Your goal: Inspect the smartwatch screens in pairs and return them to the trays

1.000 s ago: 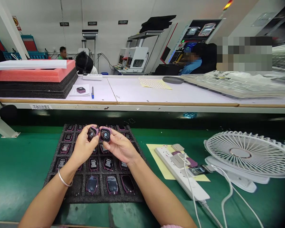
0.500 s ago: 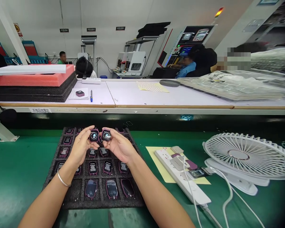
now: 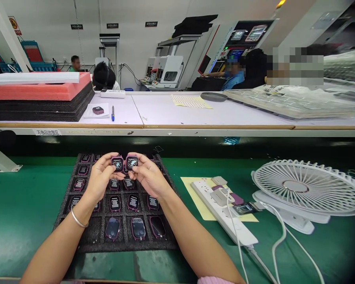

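Observation:
My left hand (image 3: 99, 179) grips a small purple watch body (image 3: 117, 163) with a lit screen. My right hand (image 3: 148, 178) grips a second purple watch body (image 3: 131, 162), also lit. The two are held side by side, almost touching, above the far half of a black foam tray (image 3: 88, 236). The tray lies on the green belt and holds several more purple watch bodies (image 3: 138, 228) in its pockets; some are hidden under my hands. A silver bangle sits on my left wrist.
To the right lie a white power strip (image 3: 225, 213) with plugged chargers on a yellow sheet, white cables, and a tilted white fan (image 3: 307, 187). Behind the belt runs a white bench with stacked foam (image 3: 41, 98), a pen and a lone watch body (image 3: 98, 110). Other people sit beyond.
Both watch bodies turned from tilted apart to facing me squarely and came closer together. My hands stayed above the tray's far rows; the camera shifted slightly.

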